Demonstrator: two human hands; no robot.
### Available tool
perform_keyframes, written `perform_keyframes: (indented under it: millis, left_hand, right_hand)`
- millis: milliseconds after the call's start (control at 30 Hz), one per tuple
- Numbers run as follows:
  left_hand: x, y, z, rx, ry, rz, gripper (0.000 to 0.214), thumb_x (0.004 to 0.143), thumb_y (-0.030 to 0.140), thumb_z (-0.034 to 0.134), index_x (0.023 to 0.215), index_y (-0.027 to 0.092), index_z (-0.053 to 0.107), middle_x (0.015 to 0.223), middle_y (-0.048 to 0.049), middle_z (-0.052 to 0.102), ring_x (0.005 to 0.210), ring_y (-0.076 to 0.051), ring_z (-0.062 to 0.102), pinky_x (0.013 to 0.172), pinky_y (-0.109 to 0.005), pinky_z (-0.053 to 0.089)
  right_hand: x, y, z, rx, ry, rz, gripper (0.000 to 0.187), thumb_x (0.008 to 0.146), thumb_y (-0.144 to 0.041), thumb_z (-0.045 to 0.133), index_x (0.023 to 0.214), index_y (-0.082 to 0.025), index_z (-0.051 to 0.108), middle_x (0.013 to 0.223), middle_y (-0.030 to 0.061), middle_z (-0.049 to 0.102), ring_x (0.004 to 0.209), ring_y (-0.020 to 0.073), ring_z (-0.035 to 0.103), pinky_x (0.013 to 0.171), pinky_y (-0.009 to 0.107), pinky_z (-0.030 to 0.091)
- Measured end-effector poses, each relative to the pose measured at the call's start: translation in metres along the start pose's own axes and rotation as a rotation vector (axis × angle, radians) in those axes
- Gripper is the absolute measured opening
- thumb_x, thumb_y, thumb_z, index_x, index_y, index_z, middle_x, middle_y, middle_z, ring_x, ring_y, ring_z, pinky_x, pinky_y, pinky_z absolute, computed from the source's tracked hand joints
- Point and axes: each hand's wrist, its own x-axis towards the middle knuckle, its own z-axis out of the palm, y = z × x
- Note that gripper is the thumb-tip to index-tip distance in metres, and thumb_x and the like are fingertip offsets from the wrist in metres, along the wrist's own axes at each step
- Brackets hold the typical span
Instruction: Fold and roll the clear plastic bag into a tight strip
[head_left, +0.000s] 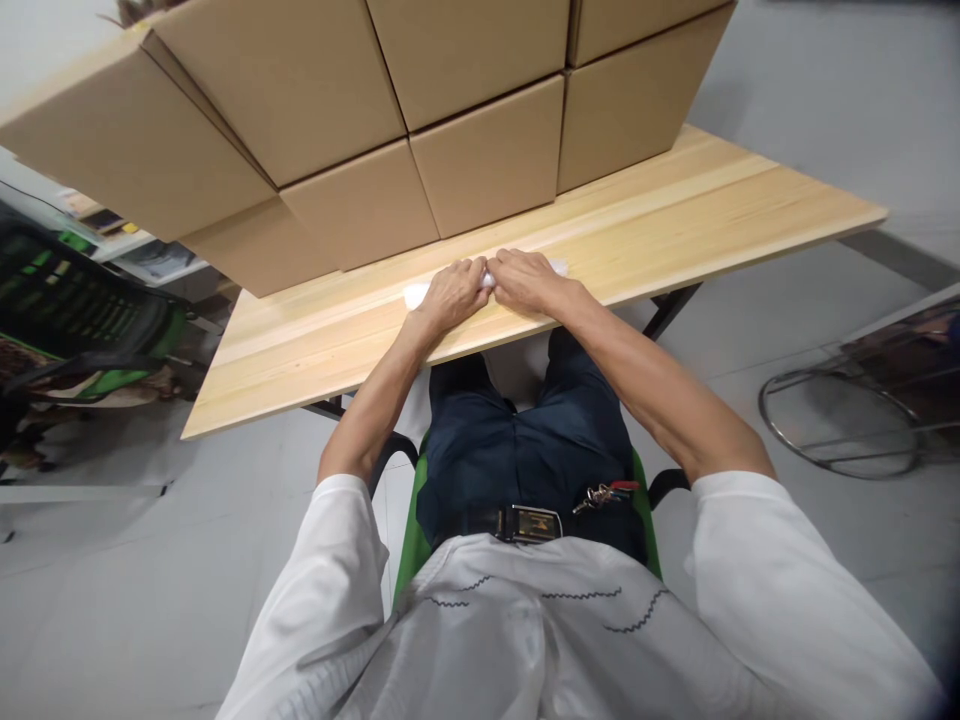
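White item: lies flat near the table's front edge, mostly hidden under both hands; material unclear.
Left hand: fingers curled, pressing down on it.
Right hand: fingers curled, pinching it at centre.
Boxes: stacked along the rear edge.
Risk: uneven pressure could probably tear or crumple it.

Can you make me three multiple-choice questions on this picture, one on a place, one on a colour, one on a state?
1. Where does the white item lie?
A. on the wooden table
B. on the floor
C. on a box

2. What colour is the chair seat?
A. red
B. green
C. blue

3. How are the left hand and right hand placed?
A. raised apart
B. in the lap
C. together, pressing on the white item

Answers: 1 A, it rests on the table before the cardboard boxes. 2 B, green shows beside the trousers. 3 C, both hands meet over it.
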Motion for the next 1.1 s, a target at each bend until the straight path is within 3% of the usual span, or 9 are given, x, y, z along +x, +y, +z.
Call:
perform_keyframes:
  millis: [200,467,700,933,1100]
  left_hand:
    - [-0.001,0.003,-0.002,0.004,-0.010,-0.048,0.034,0.125,0.028,0.059,0.152,0.013,0.072,0.154,-0.0302,0.082,0.150,-0.045,0.077,0.123,-0.052,0.058]
    - [-0.009,0.001,-0.003,-0.008,0.001,-0.038,0.028,0.127,0.037,0.063,0.143,0.018,0.077,0.147,-0.0251,0.084,0.136,-0.041,0.079,0.109,-0.048,0.058]
    - [-0.015,0.007,-0.008,-0.010,0.012,-0.031,0.027,0.127,0.039,0.065,0.142,0.020,0.077,0.146,-0.0238,0.084,0.136,-0.042,0.080,0.112,-0.050,0.058]
    - [-0.017,0.013,-0.008,0.014,0.058,-0.086,0.032,0.116,0.023,0.064,0.147,0.019,0.074,0.151,-0.0254,0.082,0.134,-0.045,0.082,0.118,-0.057,0.059]
    - [-0.016,0.014,-0.001,-0.033,0.126,-0.115,0.031,0.117,0.028,0.068,0.146,0.018,0.072,0.151,-0.0264,0.082,0.135,-0.045,0.083,0.114,-0.055,0.060]
  right_hand:
    - [-0.006,-0.008,-0.006,0.026,0.015,0.052,0.052,0.116,-0.012,0.053,0.164,-0.005,0.073,0.161,0.0311,0.080,0.148,0.0446,0.079,0.114,0.048,0.058]
    - [-0.017,-0.011,-0.027,0.053,-0.085,0.083,0.051,0.120,-0.013,0.050,0.164,-0.006,0.074,0.161,0.0303,0.083,0.148,0.0434,0.080,0.111,0.046,0.054]
    - [-0.026,-0.013,-0.040,0.034,-0.143,0.176,0.048,0.122,-0.020,0.056,0.165,-0.007,0.075,0.155,0.0305,0.087,0.143,0.0435,0.084,0.103,0.043,0.054]
    - [-0.036,-0.025,-0.044,-0.023,-0.103,0.185,0.049,0.123,-0.017,0.055,0.168,-0.005,0.069,0.154,0.0319,0.087,0.143,0.0468,0.085,0.101,0.043,0.054]
    - [-0.040,-0.035,-0.038,-0.044,-0.024,0.178,0.049,0.124,-0.016,0.051,0.169,-0.007,0.068,0.159,0.0297,0.084,0.139,0.0466,0.085,0.097,0.044,0.052]
